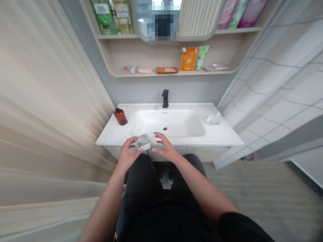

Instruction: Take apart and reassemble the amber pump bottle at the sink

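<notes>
My left hand grips a small clear, box-like container by its left side, thumb at the near edge. It is held just over the front edge of the white sink counter. What is inside, if anything, is too blurred to name. To the right of it, my right hand is empty, with thumb and fingers apart, facing the container without touching it. Behind both hands lies the sink basin.
A black faucet rises behind the basin. An amber bottle stands on the counter's left, a crumpled clear item on its right. Above, a shelf bears an orange pouch and a green tube. A curtain hangs left.
</notes>
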`<state>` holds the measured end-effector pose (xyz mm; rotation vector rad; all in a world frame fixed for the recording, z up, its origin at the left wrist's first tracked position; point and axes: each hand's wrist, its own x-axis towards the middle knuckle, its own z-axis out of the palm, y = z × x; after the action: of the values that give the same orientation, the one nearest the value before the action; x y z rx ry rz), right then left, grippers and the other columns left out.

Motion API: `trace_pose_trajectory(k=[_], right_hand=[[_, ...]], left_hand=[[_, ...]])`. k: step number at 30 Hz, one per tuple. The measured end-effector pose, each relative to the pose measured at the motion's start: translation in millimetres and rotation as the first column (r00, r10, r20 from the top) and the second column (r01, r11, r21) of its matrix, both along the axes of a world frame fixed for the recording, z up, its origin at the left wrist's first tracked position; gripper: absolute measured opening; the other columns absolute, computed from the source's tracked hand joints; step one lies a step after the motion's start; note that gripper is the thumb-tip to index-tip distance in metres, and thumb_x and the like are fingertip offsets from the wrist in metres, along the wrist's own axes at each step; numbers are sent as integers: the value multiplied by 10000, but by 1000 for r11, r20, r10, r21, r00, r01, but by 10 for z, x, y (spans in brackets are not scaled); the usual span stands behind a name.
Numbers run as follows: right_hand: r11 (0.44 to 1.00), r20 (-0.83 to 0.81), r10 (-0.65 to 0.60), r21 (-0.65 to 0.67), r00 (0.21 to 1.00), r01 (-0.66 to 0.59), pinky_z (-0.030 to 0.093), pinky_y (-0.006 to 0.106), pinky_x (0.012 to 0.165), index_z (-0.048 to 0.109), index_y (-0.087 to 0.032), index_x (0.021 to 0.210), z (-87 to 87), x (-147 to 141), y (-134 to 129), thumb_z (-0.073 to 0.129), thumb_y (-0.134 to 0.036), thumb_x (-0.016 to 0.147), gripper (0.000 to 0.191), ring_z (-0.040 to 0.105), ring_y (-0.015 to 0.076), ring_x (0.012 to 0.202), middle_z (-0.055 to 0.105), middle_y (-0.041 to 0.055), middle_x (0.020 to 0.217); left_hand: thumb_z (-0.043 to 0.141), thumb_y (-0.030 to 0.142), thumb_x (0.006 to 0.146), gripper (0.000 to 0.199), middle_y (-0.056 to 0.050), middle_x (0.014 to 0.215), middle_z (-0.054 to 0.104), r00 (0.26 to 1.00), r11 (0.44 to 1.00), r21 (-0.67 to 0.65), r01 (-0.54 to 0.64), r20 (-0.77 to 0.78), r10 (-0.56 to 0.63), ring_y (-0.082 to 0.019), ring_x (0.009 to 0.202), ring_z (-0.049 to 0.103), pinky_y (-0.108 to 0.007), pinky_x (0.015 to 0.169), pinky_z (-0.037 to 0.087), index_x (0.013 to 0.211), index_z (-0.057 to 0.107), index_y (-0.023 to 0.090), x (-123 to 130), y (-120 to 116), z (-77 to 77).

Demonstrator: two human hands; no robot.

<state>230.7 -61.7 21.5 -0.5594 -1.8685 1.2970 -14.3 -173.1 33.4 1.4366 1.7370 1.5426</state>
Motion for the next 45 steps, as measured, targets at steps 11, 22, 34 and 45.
trace_pose_trajectory(k=[11, 22, 34, 45], right_hand=[[869, -24, -494, -51, 869, 492, 658, 522, 1009, 673, -318, 1379, -243, 1497, 278, 834, -624, 940, 559, 752, 323, 1227, 729, 135, 1446], [747, 30, -661, -73, 750, 661, 632, 530, 1031, 701, -289, 1209, -405, 2181, 368, 838, -639, 914, 477, 782, 310, 1137, 791, 118, 1301], [780, 46, -624, -32, 780, 625, 637, 508, 1005, 701, -283, 1233, -379, 2073, 395, 819, -606, 939, 453, 778, 302, 1125, 783, 118, 1276], [793, 49, -608, -16, 792, 610, 651, 511, 958, 706, -277, 1232, -292, 2013, 213, 802, -599, 938, 446, 782, 300, 1055, 792, 117, 1251]], left_hand=[[958, 431, 749, 759, -116, 1325, 742, 740, 760, 17, -650, -212, 638, -327, 1232, 728, -512, 1145, 576, 1383, 617, 190, -1013, 397, -324], [966, 436, 759, 796, -180, 1401, 688, 670, 690, 30, -723, -212, 711, -361, 1304, 707, -569, 1217, 535, 1394, 587, 141, -1062, 586, -629], [714, 387, 1043, 518, -172, 1459, 655, 689, 854, 259, -452, -507, 518, -382, 1399, 617, -650, 1287, 445, 1463, 603, 106, -1265, 794, 618], [740, 146, 950, 204, -18, 780, 706, 734, 930, -197, -312, -671, 104, -235, 1016, 729, -528, 1229, 519, 760, 676, 104, -1418, 2076, 1311]])
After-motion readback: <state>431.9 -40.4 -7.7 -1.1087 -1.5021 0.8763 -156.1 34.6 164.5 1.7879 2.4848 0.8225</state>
